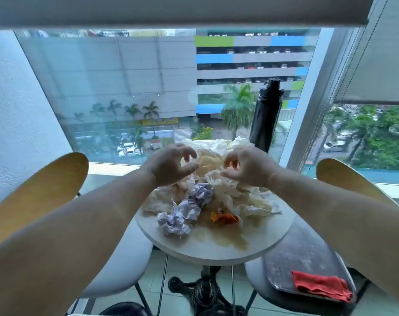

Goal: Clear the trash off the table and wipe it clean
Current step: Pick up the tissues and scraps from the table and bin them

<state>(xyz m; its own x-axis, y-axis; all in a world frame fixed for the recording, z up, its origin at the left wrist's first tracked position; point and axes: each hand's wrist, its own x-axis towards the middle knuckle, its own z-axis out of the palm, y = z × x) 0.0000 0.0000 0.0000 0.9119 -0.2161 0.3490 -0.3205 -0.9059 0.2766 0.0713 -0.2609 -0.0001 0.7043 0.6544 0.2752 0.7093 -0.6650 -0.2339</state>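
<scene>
A small round white table carries a heap of crumpled cream paper wrappers at its far side. Two crumpled white-and-purple paper balls lie nearer, left of centre. An orange scrap sits beside them, and a brown liquid stain spreads over the near part of the top. My left hand and my right hand hover over the far heap, fingers curled and apart, holding nothing.
A tall black bottle stands at the table's far right edge against the window. Two chairs with wooden backs flank the table; the right seat holds a grey tray with a red cloth. A black iron table base stands below.
</scene>
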